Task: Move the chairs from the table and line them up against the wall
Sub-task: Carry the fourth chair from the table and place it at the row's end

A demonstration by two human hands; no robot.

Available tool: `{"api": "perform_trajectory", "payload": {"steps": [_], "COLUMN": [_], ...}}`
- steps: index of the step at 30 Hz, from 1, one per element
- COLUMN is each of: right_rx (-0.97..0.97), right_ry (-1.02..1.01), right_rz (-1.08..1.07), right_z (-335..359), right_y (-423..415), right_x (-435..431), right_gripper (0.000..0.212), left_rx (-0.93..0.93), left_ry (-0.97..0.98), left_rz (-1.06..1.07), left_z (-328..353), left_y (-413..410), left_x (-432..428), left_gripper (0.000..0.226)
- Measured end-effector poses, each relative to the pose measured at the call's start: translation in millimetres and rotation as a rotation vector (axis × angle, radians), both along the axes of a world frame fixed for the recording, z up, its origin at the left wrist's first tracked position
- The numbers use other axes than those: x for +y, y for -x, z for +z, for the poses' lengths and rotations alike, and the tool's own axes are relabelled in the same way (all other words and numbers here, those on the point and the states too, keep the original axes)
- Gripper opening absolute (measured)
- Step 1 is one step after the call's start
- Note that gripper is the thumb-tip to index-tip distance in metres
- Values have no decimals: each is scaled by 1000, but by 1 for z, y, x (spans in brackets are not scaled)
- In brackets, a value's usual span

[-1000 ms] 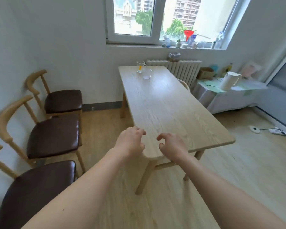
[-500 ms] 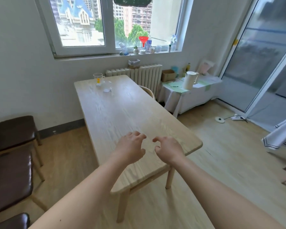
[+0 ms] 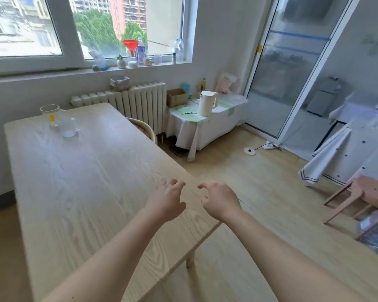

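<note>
View has swung right since prev frame: the three dark-seat chairs by the wall are out of shot now, the glass door and cloth-covered side table have come in, and the bench [image 3: 79, 182] fills the left half. Both hands have stayed out front, empty.

Left hand [image 3: 167, 203] hovers over the bench near its right edge, fingers loosely curled, holding nothing. Right hand [image 3: 219, 202] is just beside it, past the bench's right edge over the floor, same loose claw, nothing in it.

Task thing: last chair [image 3: 143, 128] is tucked under the bench's far right side, just in front of the radiator [image 3: 138, 101]; only the curved wood backrest shows, seat and legs hidden. A glass mug [image 3: 50, 115] and a small clear cup [image 3: 70, 127] sit at the bench's far end, well apart from the hands.

Handling, prob.: stiff bentwood frame, light-to-moderate wt, not fragile. Best hold is the curved top rail, both hands, pull straight out from the bench before lifting; tight gap to radiator, legs may catch.
</note>
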State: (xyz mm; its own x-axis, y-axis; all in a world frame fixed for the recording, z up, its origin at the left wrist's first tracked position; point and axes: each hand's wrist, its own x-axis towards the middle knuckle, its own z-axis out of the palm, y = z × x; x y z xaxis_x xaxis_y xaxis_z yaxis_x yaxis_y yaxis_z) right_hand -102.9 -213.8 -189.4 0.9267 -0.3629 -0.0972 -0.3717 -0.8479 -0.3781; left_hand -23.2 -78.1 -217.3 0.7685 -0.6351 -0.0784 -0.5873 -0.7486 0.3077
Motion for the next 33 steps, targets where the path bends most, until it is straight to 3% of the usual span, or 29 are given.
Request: {"api": "perform_trajectory", "payload": {"steps": [15, 26, 33], "right_rx": [47, 108, 126], "right_ry": [-24, -3, 63], "right_rz": [132, 308, 475], "right_z": [-25, -42, -22], "right_y": [-126, -272, -394], "right_x": [-319, -403, -405], "right_gripper": [38, 34, 35], "left_rx": [-13, -9, -51], "left_ry": [-13, 35, 130], "left_rz": [156, 347, 493], "left_z": [-27, -53, -45], "left_y": [-116, -245, -339], "left_x": [-295, -364, -373], "left_gripper": [55, 43, 42]}}
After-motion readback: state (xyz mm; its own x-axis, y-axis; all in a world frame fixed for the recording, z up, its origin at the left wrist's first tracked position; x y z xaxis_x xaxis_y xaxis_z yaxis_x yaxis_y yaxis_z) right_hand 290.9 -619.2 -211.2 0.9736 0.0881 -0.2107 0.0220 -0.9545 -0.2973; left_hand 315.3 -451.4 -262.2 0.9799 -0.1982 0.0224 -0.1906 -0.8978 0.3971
